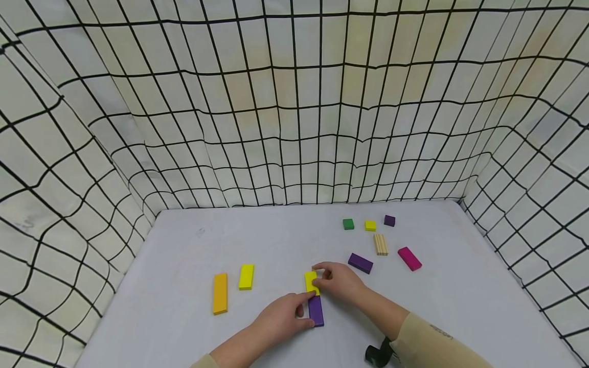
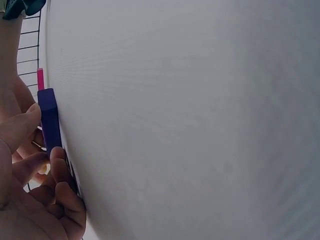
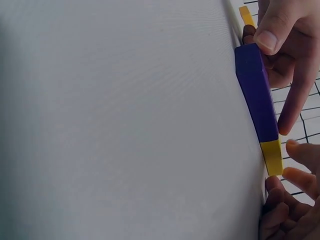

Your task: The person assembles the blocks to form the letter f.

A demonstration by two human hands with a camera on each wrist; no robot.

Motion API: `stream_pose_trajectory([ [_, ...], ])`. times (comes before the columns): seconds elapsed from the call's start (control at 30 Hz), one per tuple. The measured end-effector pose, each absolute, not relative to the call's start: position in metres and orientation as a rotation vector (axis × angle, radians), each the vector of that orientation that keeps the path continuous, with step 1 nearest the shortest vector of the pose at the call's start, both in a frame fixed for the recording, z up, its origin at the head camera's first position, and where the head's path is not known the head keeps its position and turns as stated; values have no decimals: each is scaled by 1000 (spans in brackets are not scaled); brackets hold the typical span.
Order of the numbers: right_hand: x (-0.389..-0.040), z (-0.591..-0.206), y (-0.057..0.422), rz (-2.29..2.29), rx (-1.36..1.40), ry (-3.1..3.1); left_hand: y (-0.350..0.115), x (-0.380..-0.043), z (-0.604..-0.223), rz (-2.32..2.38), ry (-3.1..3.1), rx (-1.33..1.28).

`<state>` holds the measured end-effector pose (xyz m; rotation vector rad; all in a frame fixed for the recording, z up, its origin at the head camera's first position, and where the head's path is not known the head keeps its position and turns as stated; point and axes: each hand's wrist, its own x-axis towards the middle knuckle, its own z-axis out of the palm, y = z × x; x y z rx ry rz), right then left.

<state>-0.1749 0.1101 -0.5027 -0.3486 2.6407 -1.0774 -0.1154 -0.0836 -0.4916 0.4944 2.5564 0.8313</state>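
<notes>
A purple block (image 1: 316,313) and a yellow block (image 1: 310,280) lie end to end in one line on the white table. My left hand (image 1: 281,318) pinches the purple block lengthwise, thumb at its near end and index fingertip by the seam with the yellow one. With thumb and index finger, my right hand (image 1: 341,281) pinches the yellow block, the index finger at its far end. In the right wrist view, the purple block (image 3: 256,95) runs straight into the yellow block (image 3: 271,157). The left wrist view shows the purple block (image 2: 49,120) between left thumb and fingers.
An orange block (image 1: 220,294) and another yellow block (image 1: 246,277) lie left. To the right are a second purple block (image 1: 360,263), a pink block (image 1: 409,258), wooden sticks (image 1: 380,245) and small green (image 1: 348,224), yellow (image 1: 370,226) and dark purple (image 1: 389,221) pieces. Black netting surrounds the table.
</notes>
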Motion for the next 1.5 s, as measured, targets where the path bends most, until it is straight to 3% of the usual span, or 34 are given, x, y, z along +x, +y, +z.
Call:
stream_pose_trajectory([
  [0.47, -168, -501, 130, -929, -573, 2593, -85, -115, -491, 847, 2559, 524],
  [1.5, -153, -496, 128, -802, -585, 2587, -84, -117, -490, 861, 2557, 527],
])
